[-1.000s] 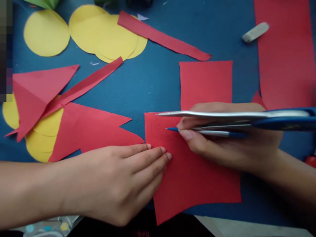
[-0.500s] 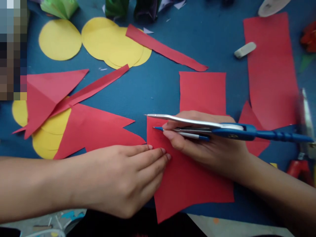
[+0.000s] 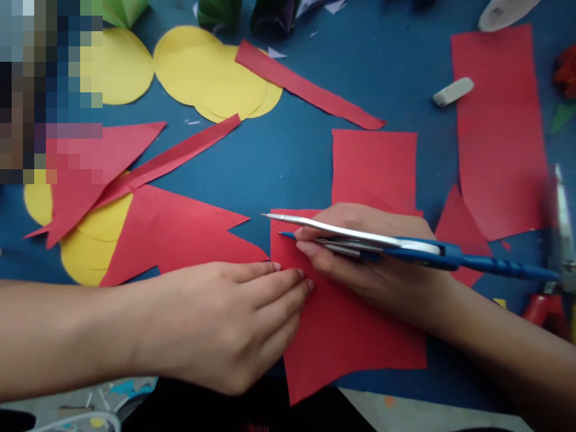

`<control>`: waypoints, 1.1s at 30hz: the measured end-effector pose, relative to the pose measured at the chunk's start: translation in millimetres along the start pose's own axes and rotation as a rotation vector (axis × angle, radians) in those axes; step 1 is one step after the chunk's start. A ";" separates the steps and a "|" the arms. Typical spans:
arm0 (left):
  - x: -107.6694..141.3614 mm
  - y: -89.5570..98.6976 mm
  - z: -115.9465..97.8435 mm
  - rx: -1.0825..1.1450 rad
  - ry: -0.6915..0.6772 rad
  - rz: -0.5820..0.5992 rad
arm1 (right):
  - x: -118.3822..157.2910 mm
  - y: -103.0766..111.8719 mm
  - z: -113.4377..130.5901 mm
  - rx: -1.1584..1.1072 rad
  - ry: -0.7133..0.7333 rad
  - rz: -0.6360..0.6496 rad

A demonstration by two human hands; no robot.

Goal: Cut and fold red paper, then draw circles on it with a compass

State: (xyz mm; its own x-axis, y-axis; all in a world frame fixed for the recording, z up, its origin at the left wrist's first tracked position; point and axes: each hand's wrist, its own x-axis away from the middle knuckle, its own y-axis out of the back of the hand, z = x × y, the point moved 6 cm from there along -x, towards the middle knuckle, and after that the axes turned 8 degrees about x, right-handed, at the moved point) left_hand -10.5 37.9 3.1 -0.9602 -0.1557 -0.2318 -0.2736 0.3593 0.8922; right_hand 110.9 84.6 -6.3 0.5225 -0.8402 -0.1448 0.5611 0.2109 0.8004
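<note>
Blue table [image 3: 283, 162] carries the red sheet [image 3: 355, 327] at its near edge, one corner jutting past. My right hand [image 3: 364, 276] pinches the compass [image 3: 438, 252] over it; my left hand [image 3: 229, 327], grasping nothing, rests flat there. Too light a press could let it slip.

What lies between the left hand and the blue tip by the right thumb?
The head view shows red paper between the left hand and the blue tip.

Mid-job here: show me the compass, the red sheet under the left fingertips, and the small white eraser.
Compass [image 3: 425, 258]: head view, on its blue body between legs and handle.
Red sheet [image 3: 360, 336]: head view, on its bare lower part.
Small white eraser [image 3: 453, 92]: head view, mid-length.
</note>
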 end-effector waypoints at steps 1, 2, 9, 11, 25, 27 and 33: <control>0.0 0.2 0.1 -0.001 0.000 -0.005 | 0.1 -0.2 0.5 -0.005 0.007 0.004; 0.0 0.2 0.3 -0.002 0.001 -0.007 | 0.1 -0.3 0.9 -0.005 0.010 0.007; -0.5 0.6 0.6 0.005 -0.001 -0.009 | -2.1 0.8 6.6 0.033 0.121 0.001; -0.4 0.8 0.0 0.003 -0.003 -0.003 | -2.1 0.6 6.1 0.042 0.127 0.001; 0.0 0.4 0.3 0.020 -0.016 0.000 | 0.9 -0.9 4.1 0.079 0.101 0.011; -0.3 0.5 0.5 0.019 -0.016 0.000 | 0.9 0.1 4.6 0.092 0.117 0.018; 0.6 1.5 0.1 0.030 -0.018 -0.004 | 1.2 1.2 6.0 0.042 0.150 0.031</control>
State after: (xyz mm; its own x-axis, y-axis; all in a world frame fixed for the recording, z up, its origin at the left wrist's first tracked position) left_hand -11.5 38.4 4.3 -0.9598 -0.1409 -0.2426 -0.2789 0.3858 0.8794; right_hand 108.4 80.9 -2.0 0.6313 -0.7487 -0.2022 0.5171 0.2120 0.8293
